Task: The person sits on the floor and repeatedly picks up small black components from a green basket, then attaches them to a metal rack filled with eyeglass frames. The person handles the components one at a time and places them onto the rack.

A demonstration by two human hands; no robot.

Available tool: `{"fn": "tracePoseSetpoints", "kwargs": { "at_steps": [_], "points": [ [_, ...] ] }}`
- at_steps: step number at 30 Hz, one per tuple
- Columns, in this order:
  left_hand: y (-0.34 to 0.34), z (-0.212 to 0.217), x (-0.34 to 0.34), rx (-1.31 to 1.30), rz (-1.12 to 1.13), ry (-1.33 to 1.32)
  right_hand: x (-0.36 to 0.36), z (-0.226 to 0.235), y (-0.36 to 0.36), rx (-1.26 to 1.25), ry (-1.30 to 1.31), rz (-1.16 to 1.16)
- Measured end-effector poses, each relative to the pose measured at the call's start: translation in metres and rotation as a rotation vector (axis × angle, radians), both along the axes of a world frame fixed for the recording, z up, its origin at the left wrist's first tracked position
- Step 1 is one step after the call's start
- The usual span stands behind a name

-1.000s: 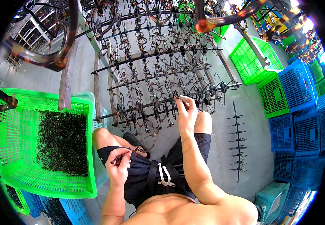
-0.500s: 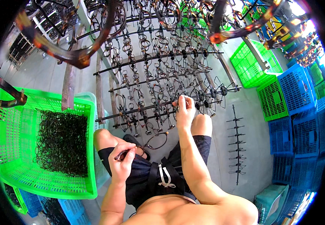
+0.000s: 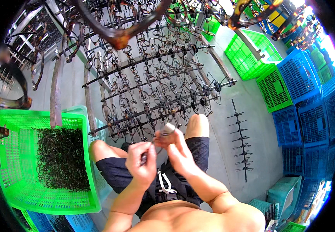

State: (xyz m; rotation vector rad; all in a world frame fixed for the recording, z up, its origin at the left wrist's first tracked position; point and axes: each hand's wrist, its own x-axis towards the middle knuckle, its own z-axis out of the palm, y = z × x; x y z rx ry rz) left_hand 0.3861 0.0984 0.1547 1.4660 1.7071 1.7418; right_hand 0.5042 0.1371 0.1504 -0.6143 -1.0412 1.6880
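Taking the big rack (image 3: 152, 85) of dark rods hung with eyeglass frames as the landmark and going from left to right: a bright green crate (image 3: 9, 162) is sitting to the rack's lower left, close by the person's left knee, and it is holding a loose tangle of dark eyeglass frames (image 3: 61, 158). It is probably standing there so that the left hand can reach it without stretching.

Just below the rack's lowest rods, the left hand (image 3: 142, 162) is closing around a thin dark piece, most likely one eyeglass frame (image 3: 149, 152), though it is too small to tell for sure. Right beside it, the right hand (image 3: 173, 149) is pinching a small pale-tipped object (image 3: 168, 128) and is bringing it against what the left hand is holding. Both hands are working together above the lap, probably because that keeps the piece steady and close to the rods.

To the rack's lower right, a single bare rod (image 3: 240, 141) with small cross-prongs is lying on the floor. Further right, green crates (image 3: 252, 54) and blue crates (image 3: 310, 96) are standing stacked.

The person is sitting low on a pale grey concrete floor (image 3: 229, 170), which is looking smooth and clean. Daylight is coming in beyond the crates at the far right of the rack.
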Motion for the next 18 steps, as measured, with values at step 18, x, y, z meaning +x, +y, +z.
{"fn": "tracePoseSetpoints", "kwargs": {
  "at_steps": [18],
  "points": [
    [0.014,0.019,-0.02,-0.412,-0.232,-0.713,0.039,-0.046,0.142,-0.114,-0.633,-0.542]
  ]
}}
